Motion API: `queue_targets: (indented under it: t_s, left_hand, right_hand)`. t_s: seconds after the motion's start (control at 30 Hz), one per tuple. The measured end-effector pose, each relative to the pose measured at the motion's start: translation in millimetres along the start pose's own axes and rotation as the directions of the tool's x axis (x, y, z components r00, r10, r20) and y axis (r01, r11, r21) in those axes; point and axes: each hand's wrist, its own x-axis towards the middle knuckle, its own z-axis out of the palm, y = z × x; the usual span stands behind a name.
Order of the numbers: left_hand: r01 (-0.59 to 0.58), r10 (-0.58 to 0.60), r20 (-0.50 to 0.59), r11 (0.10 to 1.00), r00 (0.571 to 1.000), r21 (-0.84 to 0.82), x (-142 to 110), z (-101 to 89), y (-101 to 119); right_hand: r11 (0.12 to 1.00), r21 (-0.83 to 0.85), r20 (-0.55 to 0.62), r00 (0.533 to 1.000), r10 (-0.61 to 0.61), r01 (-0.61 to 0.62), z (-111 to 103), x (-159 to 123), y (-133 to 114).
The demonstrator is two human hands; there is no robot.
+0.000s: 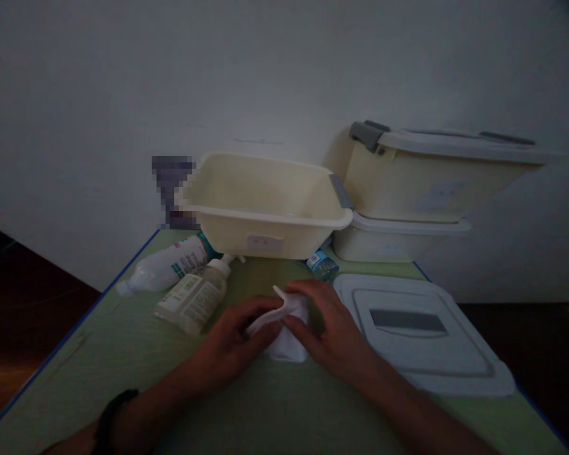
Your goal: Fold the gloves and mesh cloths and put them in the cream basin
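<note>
A small piece of white cloth or tissue is folded and creased between my two hands, low over the middle of the table. My left hand pinches its left edge between thumb and fingers. From the other side, my right hand grips it with thumb and fingertips near the upper fold. One corner of the white piece sticks up between the hands. A pump bottle lies on its side just left of my left hand. Beyond my right hand lies a small clear bottle with a blue label.
An open cream storage bin stands at the back of the green table. Two lidded bins are stacked to its right. A white lid lies at right. A white bottle lies at left.
</note>
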Motion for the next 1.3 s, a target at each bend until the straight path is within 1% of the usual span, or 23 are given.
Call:
queue_targets:
  t_s: [0.2,0.3,0.4,0.5,0.6,0.7,0.8,0.9,1.0,1.1,1.2,1.3]
  left_hand:
    - [-0.026,0.021,0.047,0.992,0.999,0.124,0,-1.7,3]
    - [-0.012,0.014,-0.013,0.988,1.000,0.152,2,-0.7,5]
    - [0.052,-0.043,-0.087,0.993,0.995,0.106,3,0.3,7]
    - [0.123,-0.119,-0.093,0.992,0.988,0.039,2,1.8,12]
    - [0.177,-0.182,-0.119,0.983,0.976,-0.049,-1,3.5,17]
    - [0.182,-0.202,-0.144,0.973,0.969,-0.142,-1,3.1,18]
    - [0.173,-0.211,-0.155,0.959,0.965,-0.224,2,0.4,15]
    - [0.176,-0.207,-0.153,0.965,0.966,-0.194,6,-1.7,11]
    - [0.170,-0.201,-0.201,0.972,0.959,-0.163,8,-0.1,10]
    - [0.184,-0.233,-0.242,0.961,0.942,-0.209,7,3.8,12]
    - [0.217,-0.286,-0.231,0.934,0.930,-0.285,7,6.3,14]
    - [0.257,-0.340,-0.202,0.902,0.919,-0.347,7,6.1,14]
  right_hand:
    - [0.993,0.002,-0.088,0.989,0.115,-0.116,-1,0,1]
    - [0.991,0.011,-0.146,0.980,0.132,-0.132,-7,1,3]
    - [0.989,0.021,-0.209,0.967,0.147,-0.146,-12,1,4]
    - [0.984,0.067,-0.243,0.954,0.177,-0.166,-13,1,3]
    - [0.969,0.128,-0.256,0.937,0.240,-0.213,-13,0,2]
    - [0.947,0.174,-0.280,0.908,0.312,-0.272,-13,0,2]
    - [0.923,0.246,-0.251,0.900,0.355,-0.296,-14,1,0]
    - [0.895,0.326,-0.220,0.897,0.384,-0.303,-15,4,-4]
    - [0.826,0.447,-0.204,0.860,0.468,-0.344,-17,7,-7]
    - [0.714,0.587,-0.147,0.818,0.557,-0.381,-17,10,-8]
    - [0.574,0.719,-0.083,0.771,0.632,-0.393,-18,13,-5]
    - [0.436,0.816,-0.025,0.730,0.683,-0.380,-18,15,-1]
